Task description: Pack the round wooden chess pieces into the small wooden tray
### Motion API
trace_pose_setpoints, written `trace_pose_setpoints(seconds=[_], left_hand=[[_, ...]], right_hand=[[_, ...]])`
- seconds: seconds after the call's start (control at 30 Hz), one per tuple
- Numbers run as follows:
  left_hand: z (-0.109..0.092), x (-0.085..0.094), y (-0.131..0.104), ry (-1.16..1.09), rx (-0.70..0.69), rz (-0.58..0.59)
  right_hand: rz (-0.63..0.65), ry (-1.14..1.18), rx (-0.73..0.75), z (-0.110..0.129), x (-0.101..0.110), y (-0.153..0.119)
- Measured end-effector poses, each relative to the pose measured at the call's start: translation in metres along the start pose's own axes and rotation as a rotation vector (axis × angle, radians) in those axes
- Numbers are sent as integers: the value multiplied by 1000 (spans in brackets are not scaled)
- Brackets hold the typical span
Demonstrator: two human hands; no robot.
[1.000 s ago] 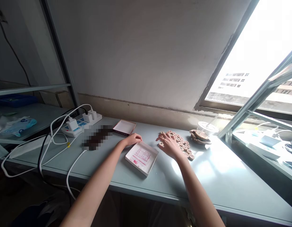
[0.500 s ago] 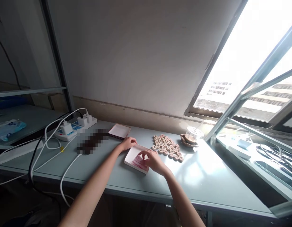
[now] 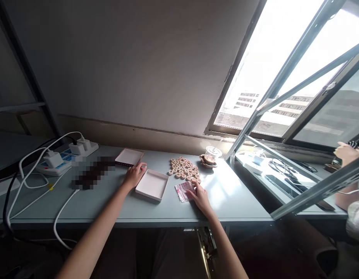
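An open, shallow white box (image 3: 152, 184) lies in front of me with nothing inside. My left hand (image 3: 134, 175) rests beside its left edge, fingers bent; whether it grips the edge is hard to make out. To the right of the box, a folded pink and white sheet (image 3: 183, 192) lies on the table, pinched at its right side by my right hand (image 3: 198, 194). Several round wooden pieces with characters (image 3: 183, 169) sit grouped just beyond that hand. A second shallow box part (image 3: 129, 156) lies behind my left hand.
A brown carved dish (image 3: 208, 161) and a clear lidded cup (image 3: 213, 152) stand behind the pieces. On the left are a power strip (image 3: 55, 167), white cables and a blurred dark object. Another person's hand (image 3: 348, 153) shows at far right, beyond the metal frame.
The pink and white sheet has come out of the box and lies to its right, with my right hand still at it. The view has turned right, bringing another person's hand into sight.
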State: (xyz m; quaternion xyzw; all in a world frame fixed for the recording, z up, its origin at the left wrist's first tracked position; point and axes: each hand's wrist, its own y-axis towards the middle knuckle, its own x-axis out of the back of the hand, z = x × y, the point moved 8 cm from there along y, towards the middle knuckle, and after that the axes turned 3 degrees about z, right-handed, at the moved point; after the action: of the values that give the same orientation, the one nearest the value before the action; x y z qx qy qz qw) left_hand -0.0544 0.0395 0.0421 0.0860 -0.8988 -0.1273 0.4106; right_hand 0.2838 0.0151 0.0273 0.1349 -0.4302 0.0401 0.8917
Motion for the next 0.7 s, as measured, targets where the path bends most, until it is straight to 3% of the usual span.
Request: trace_pose_setpoints(seconds=[0.13, 0.3, 0.43, 0.5, 0.63, 0.7], left_hand=[[9, 31, -61, -193, 69, -192], [17, 44, -136, -269, 268, -309], [-3, 39, -147, -19, 283, -247], [-10, 37, -148, 92, 269, -269], [-9, 41, -155, 78, 321, -416], [-13, 42, -152, -5, 318, -338]], right_hand=[[-7, 13, 12, 1, -3, -3], [-61, 161, 12, -5, 3, 3], [-81, 216, -67, -19, 5, 8], [-73, 206, -105, -24, 5, 11], [-47, 196, -134, -26, 3, 15], [-41, 222, -156, -25, 5, 12]])
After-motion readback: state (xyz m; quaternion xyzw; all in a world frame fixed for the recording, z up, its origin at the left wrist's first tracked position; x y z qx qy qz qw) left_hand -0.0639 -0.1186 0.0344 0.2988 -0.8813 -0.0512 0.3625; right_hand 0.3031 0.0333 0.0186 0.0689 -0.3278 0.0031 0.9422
